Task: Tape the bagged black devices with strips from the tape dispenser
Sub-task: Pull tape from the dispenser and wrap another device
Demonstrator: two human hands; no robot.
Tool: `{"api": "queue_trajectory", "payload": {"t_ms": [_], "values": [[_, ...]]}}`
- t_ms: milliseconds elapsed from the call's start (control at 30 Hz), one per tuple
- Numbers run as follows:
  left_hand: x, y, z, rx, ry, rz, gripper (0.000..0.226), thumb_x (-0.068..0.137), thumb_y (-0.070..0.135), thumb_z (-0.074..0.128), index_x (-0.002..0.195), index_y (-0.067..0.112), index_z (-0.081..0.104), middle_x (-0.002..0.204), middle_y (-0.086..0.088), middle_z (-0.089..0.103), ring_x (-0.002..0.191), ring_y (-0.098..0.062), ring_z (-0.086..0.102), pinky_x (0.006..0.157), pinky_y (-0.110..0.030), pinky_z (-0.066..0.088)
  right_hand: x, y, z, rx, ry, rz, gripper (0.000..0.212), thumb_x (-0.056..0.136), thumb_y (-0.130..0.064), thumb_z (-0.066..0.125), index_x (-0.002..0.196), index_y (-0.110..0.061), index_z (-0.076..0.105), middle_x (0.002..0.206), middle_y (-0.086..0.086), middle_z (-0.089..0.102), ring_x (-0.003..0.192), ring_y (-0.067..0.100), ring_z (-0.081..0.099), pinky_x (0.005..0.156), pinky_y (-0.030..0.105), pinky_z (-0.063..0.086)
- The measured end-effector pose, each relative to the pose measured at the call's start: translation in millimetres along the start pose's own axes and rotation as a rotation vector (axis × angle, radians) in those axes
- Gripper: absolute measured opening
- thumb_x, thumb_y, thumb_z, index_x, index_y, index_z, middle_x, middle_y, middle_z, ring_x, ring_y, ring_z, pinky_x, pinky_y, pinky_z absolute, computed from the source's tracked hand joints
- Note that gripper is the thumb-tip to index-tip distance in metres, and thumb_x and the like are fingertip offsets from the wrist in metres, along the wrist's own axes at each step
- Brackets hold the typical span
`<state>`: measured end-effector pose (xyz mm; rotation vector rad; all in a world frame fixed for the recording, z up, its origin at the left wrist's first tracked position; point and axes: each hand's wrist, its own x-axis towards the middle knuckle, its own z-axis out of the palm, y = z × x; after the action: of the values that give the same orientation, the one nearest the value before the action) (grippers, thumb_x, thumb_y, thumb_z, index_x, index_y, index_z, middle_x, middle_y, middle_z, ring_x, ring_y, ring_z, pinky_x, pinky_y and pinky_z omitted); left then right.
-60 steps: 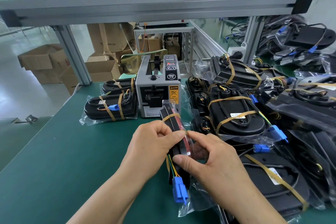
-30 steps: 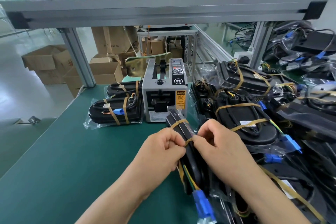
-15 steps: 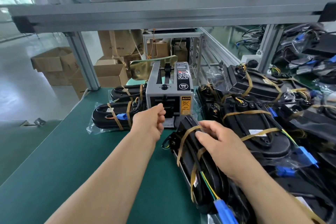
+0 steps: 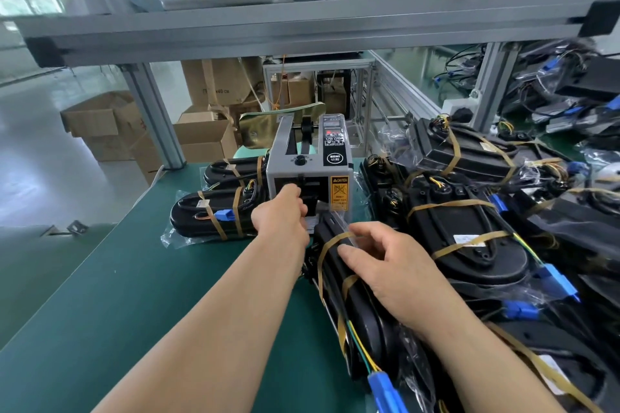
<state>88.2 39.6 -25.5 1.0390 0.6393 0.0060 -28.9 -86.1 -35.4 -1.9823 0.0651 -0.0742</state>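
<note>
**Pulling a strip at the dispenser outlet**

Left hand [image 4: 281,214] is at the front slot of the tape dispenser [image 4: 308,164], far centre of the green table [image 4: 134,295]. Its fingers curl in toward the outlet and the tips are hidden, so I can't tell if it has a strip pinched yet.

Right hand [image 4: 385,265] lies on the bagged device [image 4: 355,318] just near-right of the dispenser. The fingers are loose and spread over the top edge with the thumb on the near side, steadying it rather than clamping. The device stands on its edge. Two tan tape bands [image 4: 330,240] already wrap it, and its blue plug [image 4: 385,389] points toward the camera.

My read on doing this step well:
- Pull the strip straight out of the slot and hold it by one end so the sticky side stays off the fingers.
- Hold the device on edge with the right hand so the bag stays folded tight. Slack film will wrinkle under the tape.
- Lay the strip across the bag fold, clear of the wires and plug.

Containers:
- Each clear bag holds one black device plus its wiring.
- Taped bags [image 4: 208,214] lie left of the dispenser.
- A bigger heap [image 4: 469,238] fills the right side.
- Cardboard boxes [image 4: 201,137] sit on the floor far left. One is open, but its contents aren't visible.
</note>
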Motion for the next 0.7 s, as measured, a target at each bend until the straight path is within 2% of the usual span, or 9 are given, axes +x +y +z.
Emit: {"api": "queue_trajectory", "payload": {"t_ms": [67, 133, 200, 267, 333, 433, 500, 567, 700], "values": [[-6.9, 4.3, -15.6, 0.062, -0.123, 0.098, 0.020, 0.087, 0.009, 0.065, 0.071, 0.016, 0.055, 0.050, 0.006, 0.049, 0.039, -0.005, 0.041, 0.038, -0.017, 0.032, -1.0, 0.4, -0.2, 0.019, -0.003, -0.003, 0.028, 0.090, -0.037, 0.068, 0.117, -0.037, 0.062, 0.093, -0.019, 0.067, 0.087, -0.008, 0.061, 0.071, 0.003, 0.042], [-18.4, 14.6, -37.5, 0.178, -0.358, 0.172, 0.021, 0.089, 0.011, 0.064, 0.070, 0.019, 0.058, 0.056, 0.005, 0.050, 0.042, -0.005, 0.043, 0.043, -0.017, 0.037, -0.9, 0.9, -0.4, 0.029, 0.005, -0.013, 0.019, 0.089, -0.036, 0.069, 0.106, -0.041, 0.061, 0.088, -0.020, 0.067, 0.084, -0.013, 0.059, 0.068, 0.000, 0.041], [-30.7, 26.6, -58.2, 0.368, -0.642, 0.218, 0.026, 0.089, 0.014, 0.064, 0.065, 0.020, 0.061, 0.061, 0.003, 0.051, 0.046, -0.006, 0.044, 0.047, -0.018, 0.039, -0.1, 0.6, 1.5, 0.022, 0.007, -0.033, 0.015, 0.088, -0.034, 0.070, 0.096, -0.042, 0.060, 0.083, -0.019, 0.068, 0.082, -0.014, 0.058, 0.066, -0.001, 0.040], [-43.1, 31.9, -67.3, 0.603, -0.825, 0.249, 0.022, 0.086, 0.016, 0.067, 0.065, 0.020, 0.065, 0.062, 0.003, 0.053, 0.049, -0.008, 0.044, 0.050, -0.017, 0.039, 0.1, 0.3, 3.8, 0.011, 0.009, -0.049, 0.013, 0.087, -0.034, 0.071, 0.092, -0.042, 0.062, 0.080, -0.017, 0.069, 0.079, -0.009, 0.060, 0.065, 0.002, 0.041], [-47.5, 31.3, -65.3, 0.796, -0.817, 0.325, 0.014, 0.087, 0.013, 0.068, 0.073, 0.014, 0.066, 0.057, 0.006, 0.052, 0.049, -0.008, 0.041, 0.050, -0.015, 0.037, -0.5, -0.4, 5.6, 0.017, 0.004, -0.056, 0.013, 0.087, -0.034, 0.072, 0.095, -0.040, 0.065, 0.080, -0.017, 0.070, 0.077, -0.008, 0.062, 0.065, 0.004, 0.042], [-42.8, 31.7, -55.4, 0.939, -0.721, 0.446, 0.009, 0.090, 0.013, 0.064, 0.085, 0.006, 0.064, 0.051, 0.015, 0.049, 0.047, -0.003, 0.037, 0.050, -0.013, 0.034, -0.8, 0.1, 6.6, 0.029, 0.005, -0.062, 0.012, 0.086, -0.033, 0.072, 0.093, -0.041, 0.066, 0.079, -0.022, 0.070, 0.076, -0.008, 0.062, 0.065, 0.005, 0.042], [-37.1, 32.5, -51.3, 0.987, -0.697, 0.463, 0.014, 0.089, 0.017, 0.064, 0.084, 0.005, 0.064, 0.050, 0.018, 0.048, 0.045, 0.001, 0.038, 0.052, -0.018, 0.033, -0.9, 0.9, 6.7, 0.037, 0.002, -0.057, 0.010, 0.087, -0.034, 0.072, 0.093, -0.040, 0.067, 0.080, -0.026, 0.069, 0.074, -0.007, 0.063, 0.064, 0.006, 0.042], [-32.8, 32.4, -48.8, 1.001, -0.688, 0.454, 0.016, 0.088, 0.020, 0.066, 0.079, 0.007, 0.063, 0.047, 0.019, 0.046, 0.041, 0.003, 0.039, 0.053, -0.022, 0.031, -0.7, 1.7, 7.4, 0.042, 0.006, -0.048, 0.013, 0.087, -0.035, 0.071, 0.099, -0.037, 0.069, 0.082, -0.023, 0.071, 0.076, -0.005, 0.064, 0.069, 0.012, 0.046], [-26.7, 30.2, -45.4, 1.031, -0.691, 0.475, 0.023, 0.087, 0.020, 0.071, 0.068, 0.016, 0.059, 0.044, 0.018, 0.047, 0.038, 0.004, 0.040, 0.052, -0.022, 0.030, -1.4, 0.9, 8.4, 0.026, 0.017, -0.051, 0.017, 0.086, -0.037, 0.071, 0.103, -0.038, 0.069, 0.087, -0.017, 0.072, 0.082, -0.002, 0.066, 0.078, 0.019, 0.051]]}}
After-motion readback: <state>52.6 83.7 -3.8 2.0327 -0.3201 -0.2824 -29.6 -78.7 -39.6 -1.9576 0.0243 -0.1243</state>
